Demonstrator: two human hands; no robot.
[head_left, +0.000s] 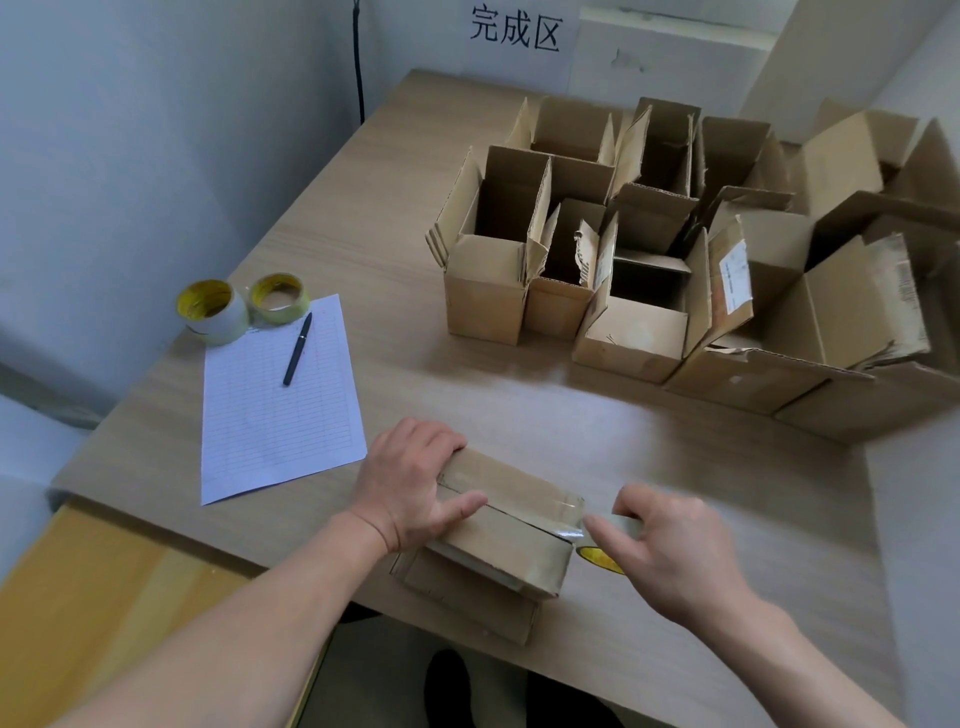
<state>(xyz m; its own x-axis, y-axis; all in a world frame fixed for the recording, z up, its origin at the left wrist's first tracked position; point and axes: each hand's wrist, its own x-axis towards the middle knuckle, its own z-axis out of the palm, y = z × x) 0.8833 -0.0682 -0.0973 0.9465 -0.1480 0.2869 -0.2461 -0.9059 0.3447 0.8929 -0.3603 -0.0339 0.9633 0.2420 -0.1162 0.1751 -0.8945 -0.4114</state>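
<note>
At the near edge of the surface (519, 405), roughly midway along it, lies a small cardboard box (509, 540), its flaps closed and one corner jutting slightly past the edge. The left hand (410, 488) grips the box's left end, fingers curled over the far side and the thumb laid flat along the top seam. The right hand (670, 551) clasps a tape roll (602, 558) with a yellow core just beside the box's right end, index finger stretched out along it. A strip of clear tape (563, 512) runs from the roll over the top of the box.

Farther back, toward the left edge, a lined sheet of paper (275, 415) lies flat with a black pen (297, 349) resting on it. Two spare rolls of tape (210, 310) stand at the sheet's far corner, touching each other.

Across the far right part of the surface, a cluster of open cardboard boxes (483, 291) stands packed together, flaps up. A printed sign (516, 28) hangs on the wall behind the far edge.
</note>
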